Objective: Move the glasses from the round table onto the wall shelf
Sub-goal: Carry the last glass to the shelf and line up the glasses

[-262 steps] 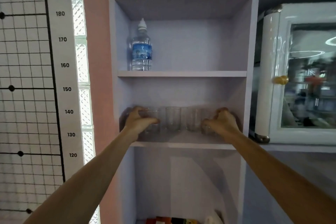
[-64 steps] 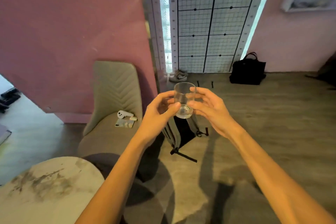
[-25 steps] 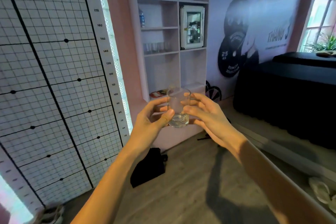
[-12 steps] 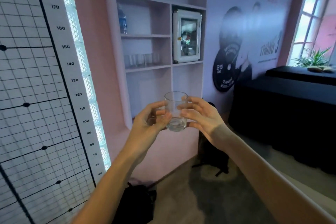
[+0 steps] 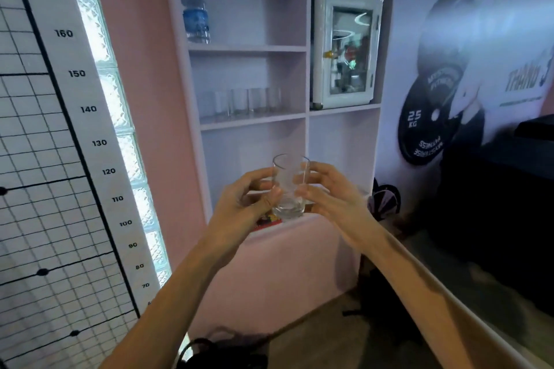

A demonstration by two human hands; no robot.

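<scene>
A clear drinking glass [image 5: 289, 186] is held upright in front of me, gripped from both sides by my left hand [image 5: 242, 207] and my right hand [image 5: 332, 201]. Straight ahead stands the pale lilac wall shelf [image 5: 251, 123]. Several clear glasses [image 5: 239, 103] stand in a row on its middle board, above and beyond the glass I hold. The round table is out of view.
A water bottle [image 5: 195, 13] stands on the upper board. A small white glass-door cabinet [image 5: 346, 48] fills the right compartment. A height chart [image 5: 75, 141] and glass blocks line the wall on the left. A black bag [image 5: 221, 352] lies on the floor below.
I have turned from the table side of the room and walked toward the shelf, which now looms much larger. Both hands keep the same hold on the glass.
</scene>
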